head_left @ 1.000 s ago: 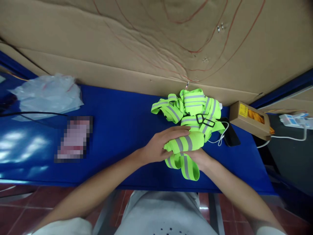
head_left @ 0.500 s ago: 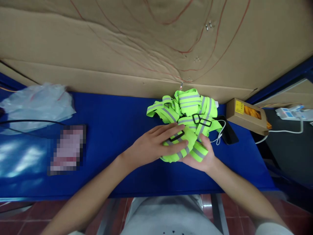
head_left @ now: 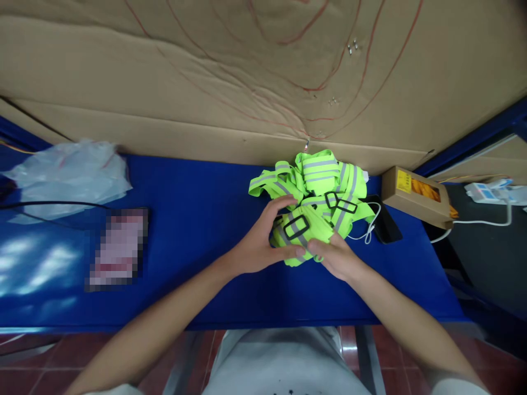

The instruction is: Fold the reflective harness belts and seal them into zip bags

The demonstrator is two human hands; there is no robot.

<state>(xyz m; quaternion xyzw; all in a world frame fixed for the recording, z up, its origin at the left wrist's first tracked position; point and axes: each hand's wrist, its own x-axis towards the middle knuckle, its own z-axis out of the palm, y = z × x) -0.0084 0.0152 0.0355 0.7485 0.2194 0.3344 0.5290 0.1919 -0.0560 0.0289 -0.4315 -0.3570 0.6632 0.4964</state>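
Observation:
A folded bundle of neon-yellow reflective strap [head_left: 298, 247] with grey stripes and a black buckle on top sits between my two hands. My left hand [head_left: 263, 238] curves round its left side, thumb at the near edge and fingers over the far side. On the right, my right hand [head_left: 335, 255] grips the bundle, with the thumb on top and the other fingers mostly hidden beneath. Just behind lies a heap of the same reflective straps [head_left: 321, 170], with black buckles showing on its near side.
On the blue table [head_left: 197, 219], a clear plastic bag [head_left: 74, 175] and a pixelated flat object [head_left: 119, 249] lie to the left. At right are a black phone [head_left: 387, 225], a white cable [head_left: 368, 236] and a cardboard box [head_left: 415, 195]. A cardboard panel [head_left: 185, 82] stands behind.
My left hand has shifted from lying over the bundle to holding its left side, uncovering the buckle. My right thumb has come onto the top, and the loose strap end has been tucked in.

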